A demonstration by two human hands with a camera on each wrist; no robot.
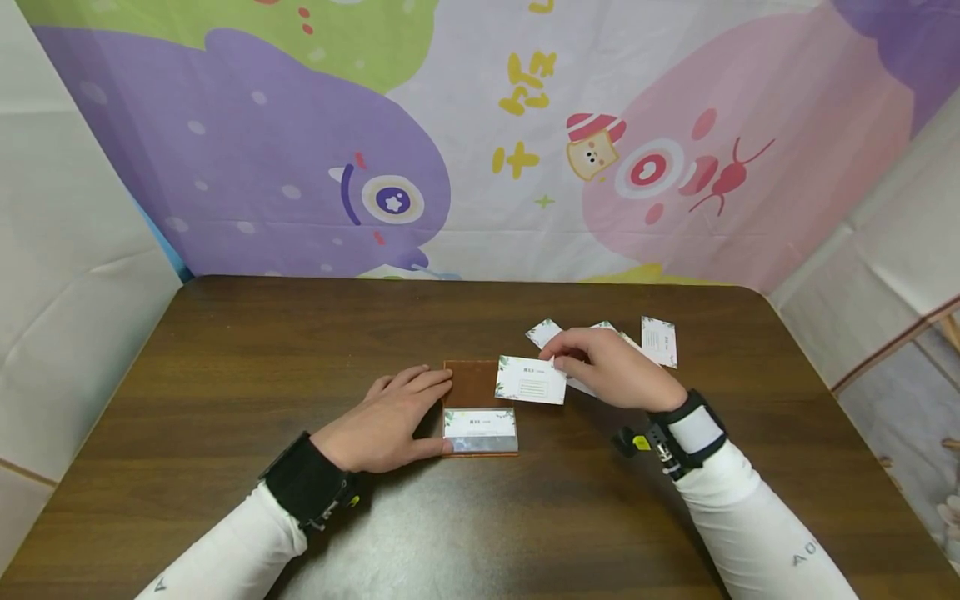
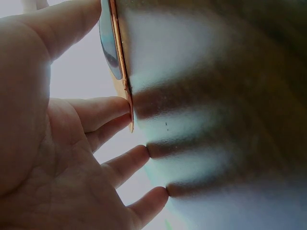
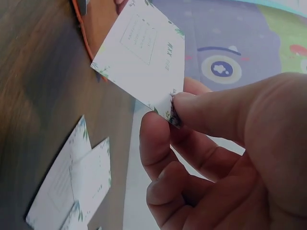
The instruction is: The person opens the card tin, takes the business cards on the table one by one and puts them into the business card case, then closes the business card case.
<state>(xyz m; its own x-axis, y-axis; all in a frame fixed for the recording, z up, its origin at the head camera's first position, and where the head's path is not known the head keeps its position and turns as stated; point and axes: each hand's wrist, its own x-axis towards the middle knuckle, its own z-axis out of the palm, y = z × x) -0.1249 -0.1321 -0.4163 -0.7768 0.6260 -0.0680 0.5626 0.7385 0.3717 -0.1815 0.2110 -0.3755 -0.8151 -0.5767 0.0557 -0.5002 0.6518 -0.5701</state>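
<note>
A cartoon-printed backdrop (image 1: 487, 225) hangs behind a dark wood-grain surface (image 1: 225, 358). The right hand's (image 1: 615, 367) grip pinches one corner of a white business card (image 1: 530, 380), which overlaps the brown card holder's (image 1: 472, 385) right edge as seen from the head. The left hand (image 1: 393, 421), fingers extended, rests against the holder's left edge. One card (image 1: 480, 422) already sits in the holder's near clear pocket; the pinched one is not in, and loose cards (image 1: 659, 342) remain to the right. The right hand partly covers those, so their count is uncertain. Small print is illegible, and whether the pocket holds several cards cannot be told.
</note>
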